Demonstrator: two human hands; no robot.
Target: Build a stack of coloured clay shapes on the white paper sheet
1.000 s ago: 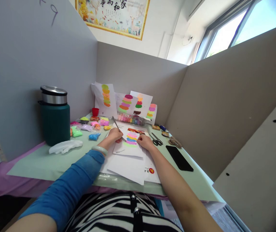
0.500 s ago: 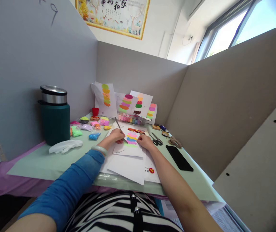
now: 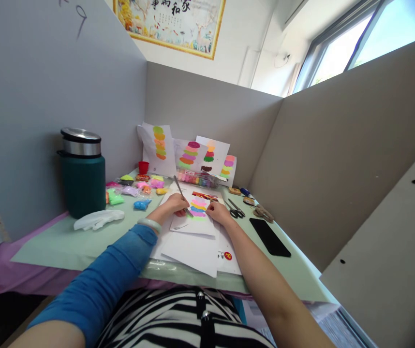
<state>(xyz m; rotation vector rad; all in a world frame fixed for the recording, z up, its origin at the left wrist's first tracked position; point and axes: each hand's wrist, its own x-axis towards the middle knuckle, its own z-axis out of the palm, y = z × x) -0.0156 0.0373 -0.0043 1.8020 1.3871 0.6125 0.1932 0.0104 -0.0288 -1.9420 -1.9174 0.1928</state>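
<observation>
- On the white sheet (image 3: 182, 230), just to the left of the scissors (image 3: 235, 211) on the counter (image 3: 120, 249), a stack of coloured bands (image 3: 198, 209) is laid down: pink, yellow, blue, purple, with pale green at the near end.
- The four upper bands look complete; the pale green one seems the part being worked, as it reads thinner and the tool's tip is close by. What is left looks to be that band, though its true extent is too small to judge.
- Beyond the scissors and to their left, four standing sheets (image 3: 167, 162), each with its own coloured stack, lean near the back partition (image 3: 207, 84).
- The stack's long axis runs away from the person, green end nearest, pink end toward the partition behind the scissors.
- The metal tool (image 3: 180, 190) slants, its upper end far and to the left, its tip down by the lower bands and pointing toward the person, angled to the scissors' side.
- Of the hands, the left hand (image 3: 175, 204) grips the tool; the right hand (image 3: 216, 211), between the stack and the scissors, has its fingers bunched at the sheet's right edge, and whether they pinch anything cannot be told.
</observation>
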